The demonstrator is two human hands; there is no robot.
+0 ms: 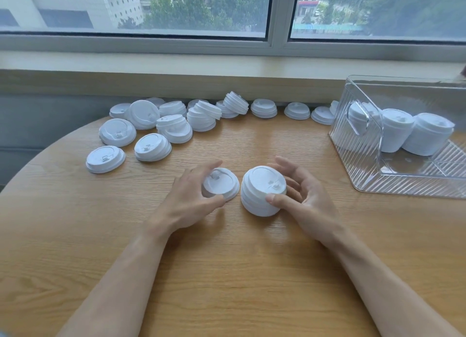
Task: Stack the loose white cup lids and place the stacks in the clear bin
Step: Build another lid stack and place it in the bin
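Head view, person seated at a round wooden table [252, 273] under a window [252, 8]. Left hand [191, 198] grips a single lid [223, 184] between thumb and fingers; the lid sits low, at or just above the tabletop, and contact with the wood cannot be confirmed. Right hand [300, 193] cups a short stack of lids [262, 191] standing on the table just beside that lid, thumb pressed to its near side, fingers curved round the far side. The two hands are near each other but not touching. Clear bin [378, 182] stands at the right edge of the table, well apart from the hands; three tall lid stacks [396, 132] already stand upright inside, toward its far left end, and the rest of its floor looks unoccupied. Loose lids [161, 124] remain in quantity along the back of the table by the wall, from the left round toward the bin: some single and flat, some in small leaning piles, a few tipped on edge. Judgement: task partly done, likely less than half, given the count left outside. Step in hand appears to be adding the single lid to the short stack. Remaining: build this stack up, move it to the bin, gather the back row.
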